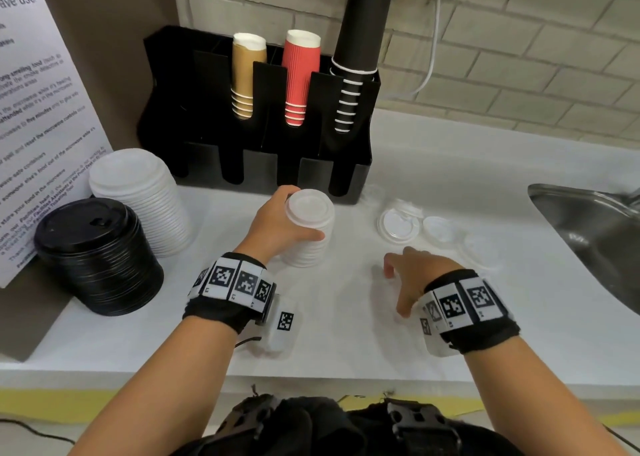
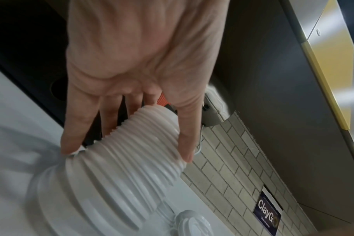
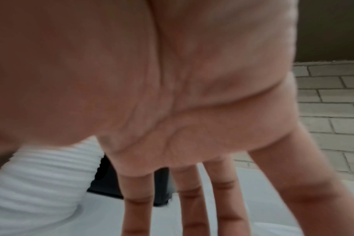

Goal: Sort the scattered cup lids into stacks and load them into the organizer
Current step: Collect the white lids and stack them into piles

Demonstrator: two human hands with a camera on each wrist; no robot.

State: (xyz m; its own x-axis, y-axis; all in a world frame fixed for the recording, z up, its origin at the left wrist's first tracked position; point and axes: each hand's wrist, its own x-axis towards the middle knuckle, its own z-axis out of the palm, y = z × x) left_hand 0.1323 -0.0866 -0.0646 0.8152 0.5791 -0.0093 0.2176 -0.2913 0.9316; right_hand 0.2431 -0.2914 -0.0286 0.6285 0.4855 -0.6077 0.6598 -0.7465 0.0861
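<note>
My left hand (image 1: 277, 223) grips the upper part of a small stack of white lids (image 1: 309, 229) standing on the white counter (image 1: 346, 317); in the left wrist view the fingers (image 2: 71, 127) and thumb wrap the ribbed stack (image 2: 131, 151). My right hand (image 1: 408, 275) hovers just over the counter with fingers (image 3: 192, 207) spread and straight, holding nothing. Several loose white lids (image 1: 398, 225) lie scattered to its upper right. The black organizer (image 1: 263, 165) stands behind, with empty front slots.
A tall stack of larger white lids (image 1: 142, 192) and a stack of black lids (image 1: 97, 255) stand at the left. Gold cups (image 1: 246, 75), red cups (image 1: 299, 75) and black cups (image 1: 360, 40) fill the organizer's back. A steel sink (image 1: 595, 234) lies at the right.
</note>
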